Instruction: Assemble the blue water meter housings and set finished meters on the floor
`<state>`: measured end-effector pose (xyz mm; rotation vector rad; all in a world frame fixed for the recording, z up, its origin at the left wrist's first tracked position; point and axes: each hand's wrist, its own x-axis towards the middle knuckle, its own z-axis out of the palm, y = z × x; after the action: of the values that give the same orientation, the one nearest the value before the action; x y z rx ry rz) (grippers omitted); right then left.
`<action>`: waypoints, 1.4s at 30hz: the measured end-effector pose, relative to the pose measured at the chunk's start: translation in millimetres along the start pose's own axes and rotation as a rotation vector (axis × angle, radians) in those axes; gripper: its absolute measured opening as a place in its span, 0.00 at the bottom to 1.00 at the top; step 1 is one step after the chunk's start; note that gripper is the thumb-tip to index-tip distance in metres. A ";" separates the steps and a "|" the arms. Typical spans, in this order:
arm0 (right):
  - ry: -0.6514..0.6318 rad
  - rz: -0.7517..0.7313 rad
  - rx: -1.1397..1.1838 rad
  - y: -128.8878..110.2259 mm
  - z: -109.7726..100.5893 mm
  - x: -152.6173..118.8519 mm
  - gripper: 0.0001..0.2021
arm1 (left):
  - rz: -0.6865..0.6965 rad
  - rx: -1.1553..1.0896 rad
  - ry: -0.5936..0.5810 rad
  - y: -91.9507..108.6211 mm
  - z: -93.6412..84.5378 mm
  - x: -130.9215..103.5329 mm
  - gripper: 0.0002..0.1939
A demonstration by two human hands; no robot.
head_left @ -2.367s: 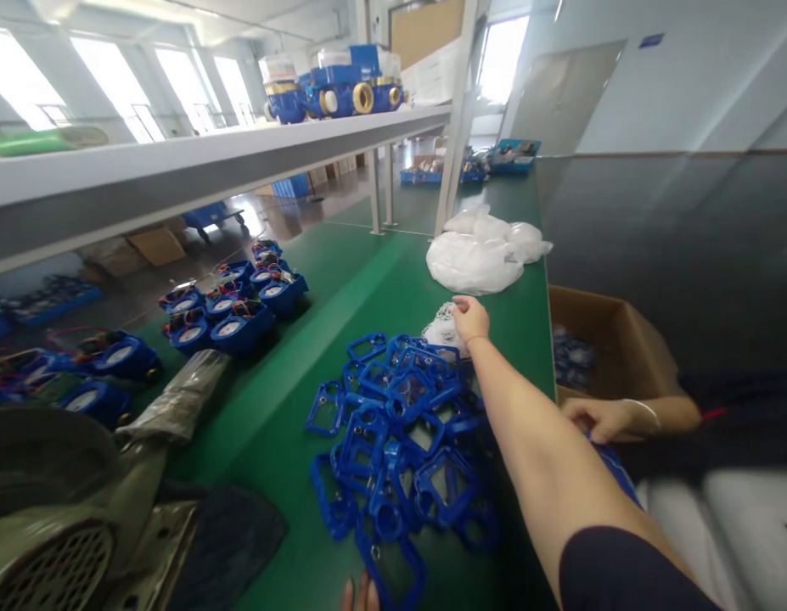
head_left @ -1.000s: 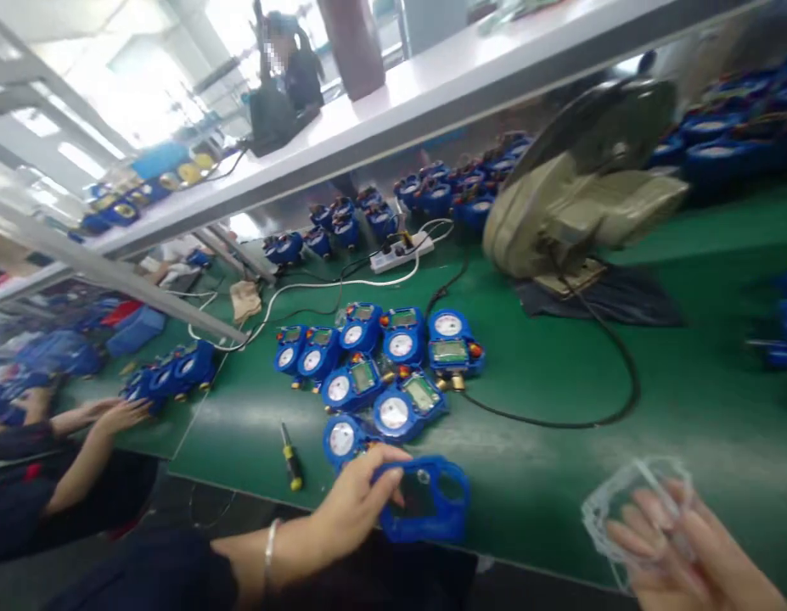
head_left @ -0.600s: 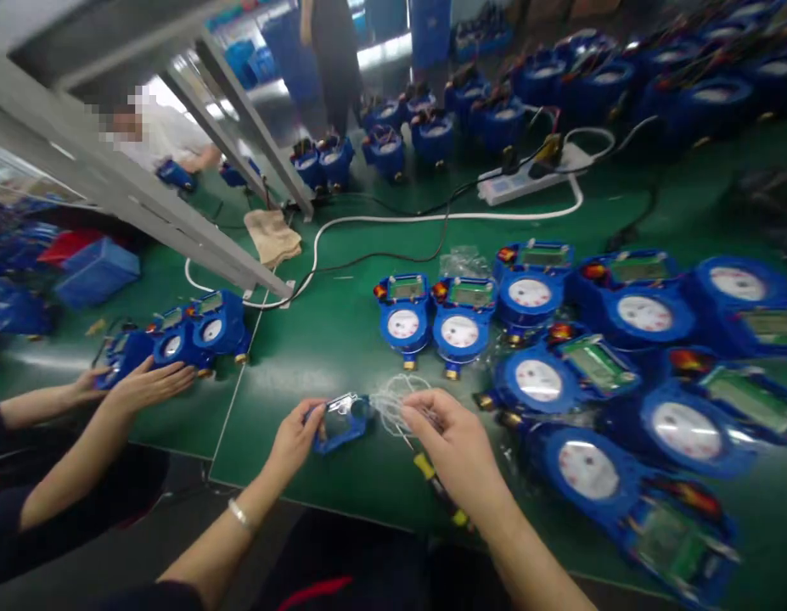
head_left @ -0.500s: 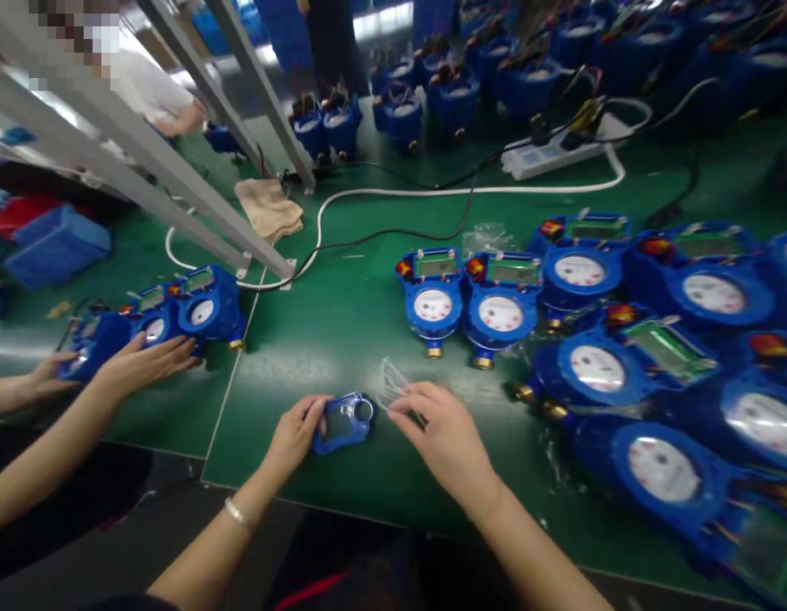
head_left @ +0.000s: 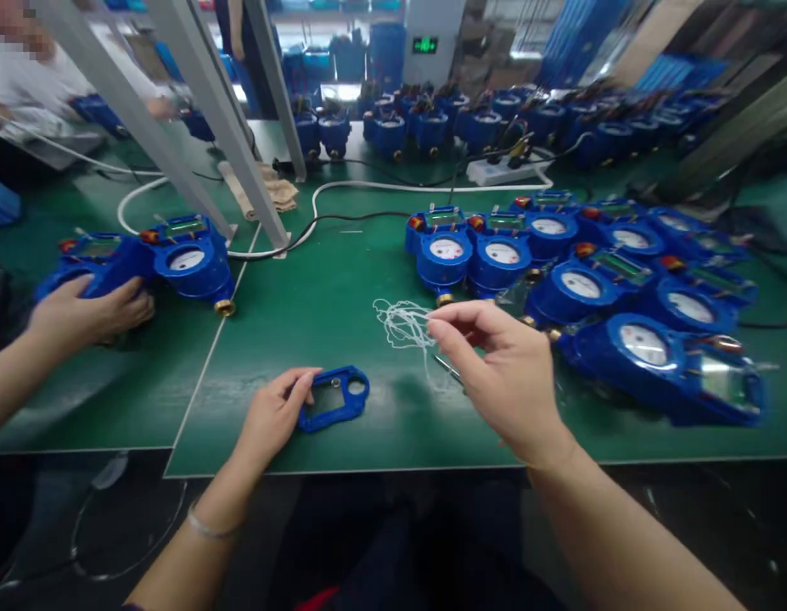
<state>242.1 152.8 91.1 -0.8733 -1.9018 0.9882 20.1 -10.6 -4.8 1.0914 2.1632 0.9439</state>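
Note:
My left hand point(head_left: 275, 412) pinches the left end of a blue plastic cover frame point(head_left: 333, 420), which has a rectangular opening and a round hole. The frame is just above or on the green table; I cannot tell which. Between its thumb and fingertips, my right hand point(head_left: 504, 378) grips a loose tangle of thin white cords point(head_left: 402, 325) that hangs out to the left. A slim dark metal rod point(head_left: 448, 368) shows beneath this hand, partly hidden. Blue water meters point(head_left: 444, 250) with white dials stand just beyond my right hand.
More blue meters point(head_left: 648, 352) crowd the right side. At left, a co-worker's hand point(head_left: 87, 310) rests on one meter, beside another meter point(head_left: 186, 259). Grey metal posts point(head_left: 240, 127), a folded cloth point(head_left: 275, 188), cables and a white power strip point(head_left: 488, 172) lie farther back on the green table point(head_left: 329, 297).
My view has tilted up. My right hand has risen and moved right with the white cords, which now spread out more. The co-worker's hand has shifted onto the meter farther left.

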 end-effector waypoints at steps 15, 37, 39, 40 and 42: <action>0.065 0.676 0.401 39.3 24.6 -80.8 0.14 | 0.300 0.125 0.183 -29.1 -11.0 -29.9 0.27; -0.312 0.203 -0.297 46.7 -13.2 -127.3 0.06 | 0.831 0.584 0.014 77.2 -11.7 -2.6 0.08; -0.362 0.204 -0.339 50.2 -6.8 -134.0 0.07 | 0.848 0.683 -0.168 92.2 0.4 19.2 0.09; -0.343 0.219 -0.353 53.3 -3.6 -134.0 0.07 | 0.838 0.741 -0.253 98.0 8.1 29.8 0.09; -0.267 0.269 -0.384 60.5 2.5 -128.0 0.08 | 0.793 0.863 -0.414 105.1 25.6 48.2 0.09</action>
<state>308.4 72.8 -5.1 -1.3001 -2.2908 0.9466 61.3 83.5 54.2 2.4006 1.7681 -0.0560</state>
